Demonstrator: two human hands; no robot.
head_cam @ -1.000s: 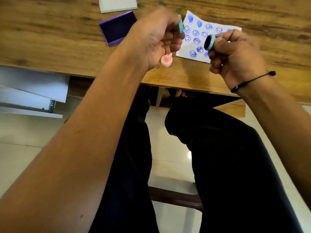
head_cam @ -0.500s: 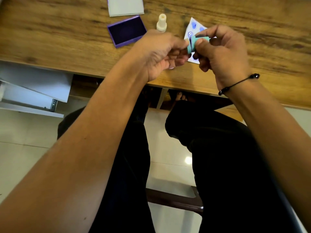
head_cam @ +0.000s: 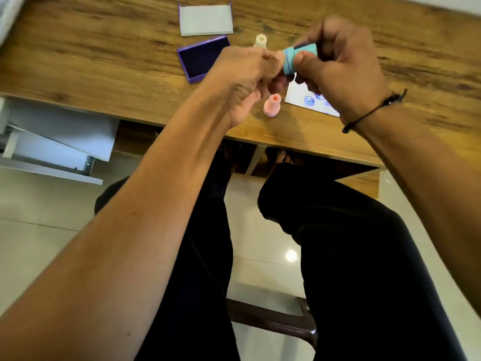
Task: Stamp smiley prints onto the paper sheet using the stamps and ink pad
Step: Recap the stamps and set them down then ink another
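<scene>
Hands (head_cam: 338,66) meet, apparently both gripping teal stamp (head_cam: 292,59) above table (head_cam: 104,61).

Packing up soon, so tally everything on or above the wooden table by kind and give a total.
Stamps: 3 – teal plastic stamp held by both hands, cream plastic stamp, pink plastic stamp
Ink pads: 1 – open purple ink pad
Ink pad lids: 1 – grey-lined purple lid
Paper sheets: 1 – white paper sheet with blue smiley prints
Total: 6

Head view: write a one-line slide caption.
Both hands, left and right, grip a teal stamp above the wooden table.
</scene>
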